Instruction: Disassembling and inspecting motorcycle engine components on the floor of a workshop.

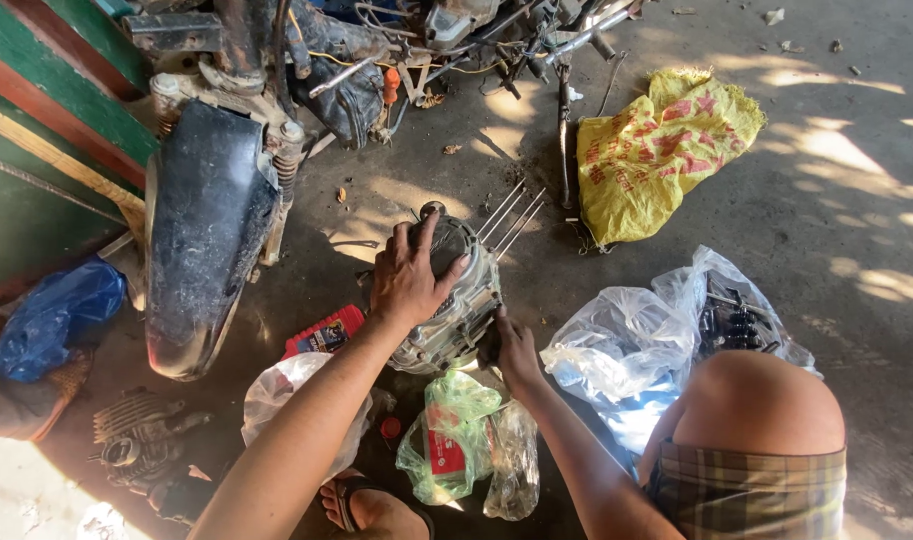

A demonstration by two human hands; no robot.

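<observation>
A left hand point(407, 275) spreads flat over the top of a grey motorcycle engine point(455, 300) standing on the concrete floor point(827, 220), while the right hand point(512, 348) grips its lower side. Around it lie a black mudguard point(202, 230), a yellow sack point(657, 150), clear plastic bags point(627, 350) and a red oil bottle point(327, 330).

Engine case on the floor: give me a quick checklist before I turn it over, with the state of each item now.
1. Left hand flat on top of the engine case: ok.
2. Right hand gripping its lower side: ok.
3. Long studs pointing away from both hands: ok.
4. Floor around it free: not ok, red bottle and plastic bags crowd it.
5. Loose parts underneath: cannot tell.
</observation>
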